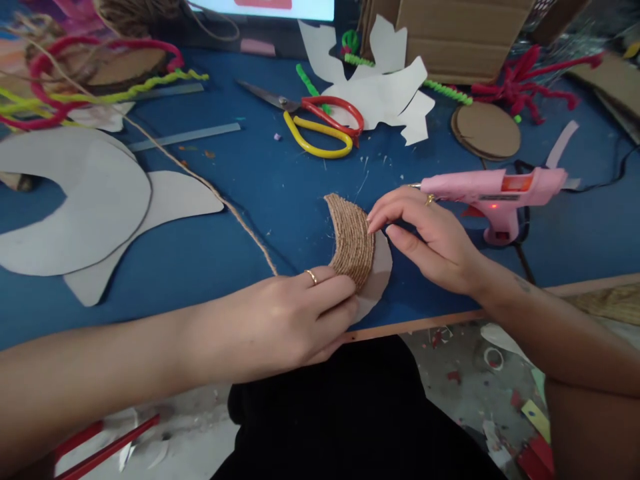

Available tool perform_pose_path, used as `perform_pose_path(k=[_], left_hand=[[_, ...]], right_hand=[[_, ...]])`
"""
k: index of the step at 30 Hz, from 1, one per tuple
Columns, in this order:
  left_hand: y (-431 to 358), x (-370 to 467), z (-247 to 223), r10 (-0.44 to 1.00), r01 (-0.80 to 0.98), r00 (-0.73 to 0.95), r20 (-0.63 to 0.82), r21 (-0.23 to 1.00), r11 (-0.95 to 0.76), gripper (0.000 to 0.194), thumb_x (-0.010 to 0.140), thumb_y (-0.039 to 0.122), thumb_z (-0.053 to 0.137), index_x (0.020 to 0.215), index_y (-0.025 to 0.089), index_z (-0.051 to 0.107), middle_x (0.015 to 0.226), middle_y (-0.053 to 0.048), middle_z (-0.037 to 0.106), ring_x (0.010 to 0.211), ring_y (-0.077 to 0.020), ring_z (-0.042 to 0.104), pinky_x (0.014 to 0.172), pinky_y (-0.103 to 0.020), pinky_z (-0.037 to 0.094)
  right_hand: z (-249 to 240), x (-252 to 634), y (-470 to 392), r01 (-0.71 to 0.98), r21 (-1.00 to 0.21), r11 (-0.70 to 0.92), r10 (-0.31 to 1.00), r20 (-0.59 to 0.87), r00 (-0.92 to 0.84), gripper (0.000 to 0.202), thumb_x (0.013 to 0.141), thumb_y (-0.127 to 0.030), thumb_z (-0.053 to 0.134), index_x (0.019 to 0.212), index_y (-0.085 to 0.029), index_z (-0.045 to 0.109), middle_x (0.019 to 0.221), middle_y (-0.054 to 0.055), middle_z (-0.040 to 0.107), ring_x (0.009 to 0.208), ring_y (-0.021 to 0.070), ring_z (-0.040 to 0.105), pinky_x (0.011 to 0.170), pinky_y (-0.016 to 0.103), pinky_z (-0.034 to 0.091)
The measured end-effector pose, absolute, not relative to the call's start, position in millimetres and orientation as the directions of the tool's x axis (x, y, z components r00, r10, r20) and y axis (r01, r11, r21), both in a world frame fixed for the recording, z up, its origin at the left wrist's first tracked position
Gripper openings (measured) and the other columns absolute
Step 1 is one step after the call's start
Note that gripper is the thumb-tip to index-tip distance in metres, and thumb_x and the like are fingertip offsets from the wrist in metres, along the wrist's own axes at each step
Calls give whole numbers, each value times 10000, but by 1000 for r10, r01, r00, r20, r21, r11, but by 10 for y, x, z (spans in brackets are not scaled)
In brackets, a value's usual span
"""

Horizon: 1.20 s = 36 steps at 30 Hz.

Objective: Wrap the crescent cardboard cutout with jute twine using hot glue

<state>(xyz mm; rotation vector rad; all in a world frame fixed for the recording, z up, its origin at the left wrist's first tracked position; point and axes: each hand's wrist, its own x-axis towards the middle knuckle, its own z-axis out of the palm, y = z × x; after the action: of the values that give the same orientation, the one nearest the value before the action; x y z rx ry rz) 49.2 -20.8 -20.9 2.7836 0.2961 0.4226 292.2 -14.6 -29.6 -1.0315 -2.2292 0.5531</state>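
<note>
A small crescent-shaped card piece (381, 275) lies near the table's front edge, much of its face covered with close rows of brown twine (353, 230). Over its lower left part, my left hand (300, 317) is closed, fingers curled and pressed onto the twine rows; its fingertips are partly hidden. A loose twine strand (240, 219) runs from the upper left down to this hand. My right hand (430, 233) has its fingertips at the right edge of the rows, thumb held apart from the fingers. Just beyond it lies a pink glue gun (475, 183) with a lit red light.
Red-and-yellow-handled scissors (325, 137) lie behind the work, near white paper cutouts (375, 93). Large grey card shapes (110, 193) are at left. Cardboard discs (485, 130), pipe cleaners (520, 83) and a cardboard box (465, 40) stand farther back. A screen (270, 8) is at the top.
</note>
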Motion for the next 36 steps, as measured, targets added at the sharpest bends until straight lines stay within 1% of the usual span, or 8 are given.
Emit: perform_pose_path(k=[3, 10, 14, 19, 22, 27, 33, 36], left_hand=[[-180, 505, -207, 188, 106, 956, 224, 336, -936, 236, 968, 204, 438, 1067, 93, 622, 957, -104, 605, 903, -200, 604, 775, -317, 556], [-146, 506, -126, 172, 108, 973, 154, 355, -928, 241, 942, 170, 483, 1131, 97, 613, 1018, -115, 612, 986, -210, 596, 843, -298, 534], [-110, 518, -71, 100, 60, 991, 93, 358, -932, 365, 854, 138, 553, 1215, 93, 580, 1077, -126, 604, 1036, -245, 575, 873, -321, 534], [-78, 540, -52, 90, 57, 993, 83, 338, -939, 323, 872, 166, 537, 1184, 104, 589, 1067, -118, 610, 980, -237, 589, 785, -314, 554], [-79, 586, -96, 139, 84, 971, 194, 271, -959, 258, 906, 152, 512, 1137, 76, 596, 1004, -114, 627, 966, -214, 602, 838, -306, 547], [-74, 703, -222, 292, 218, 894, 339, 241, -946, 190, 896, 108, 522, 1069, 96, 600, 1005, -95, 622, 858, -161, 624, 791, -278, 553], [-90, 650, -192, 392, 276, 861, 323, 350, -895, 185, 907, 141, 559, 1087, 100, 573, 1170, -120, 594, 1062, -168, 618, 886, -239, 540], [-123, 587, -144, 416, 310, 852, 317, 333, -890, 191, 915, 138, 543, 1104, 114, 559, 1163, -107, 606, 1061, -154, 624, 884, -223, 540]], right_hand=[[-278, 2920, -166, 545, -552, 631, 775, 414, -478, 152, 940, -185, 438, 941, -158, 587, 977, 86, 634, 986, 179, 577, 901, 357, 439], [-233, 2978, -248, 536, -543, 647, 763, 464, -450, 113, 910, -157, 481, 946, -145, 588, 983, 90, 625, 983, 168, 582, 912, 346, 450], [-210, 3025, -268, 530, -554, 642, 767, 483, -422, 107, 912, -164, 484, 945, -152, 585, 976, 76, 626, 964, 163, 588, 919, 345, 449], [-199, 3043, -273, 507, -566, 649, 760, 488, -428, 99, 907, -150, 492, 948, -142, 582, 965, 75, 622, 934, 147, 581, 855, 306, 472], [-209, 3038, -270, 496, -575, 650, 760, 482, -437, 103, 907, -158, 497, 951, -133, 586, 964, 81, 622, 925, 142, 574, 813, 284, 482], [-267, 3027, -249, 537, -490, 687, 726, 445, -524, 186, 917, -153, 471, 1020, -133, 624, 1048, 81, 659, 1015, 166, 577, 920, 331, 461], [-415, 3001, -216, 532, -315, 786, 618, 403, -675, 339, 926, -115, 409, 1207, -71, 595, 1290, 124, 609, 1203, 231, 508, 1004, 410, 467], [-474, 2997, -215, 530, -274, 802, 597, 388, -702, 373, 904, -97, 430, 1243, -109, 583, 1313, 91, 604, 1219, 250, 498, 983, 435, 482]])
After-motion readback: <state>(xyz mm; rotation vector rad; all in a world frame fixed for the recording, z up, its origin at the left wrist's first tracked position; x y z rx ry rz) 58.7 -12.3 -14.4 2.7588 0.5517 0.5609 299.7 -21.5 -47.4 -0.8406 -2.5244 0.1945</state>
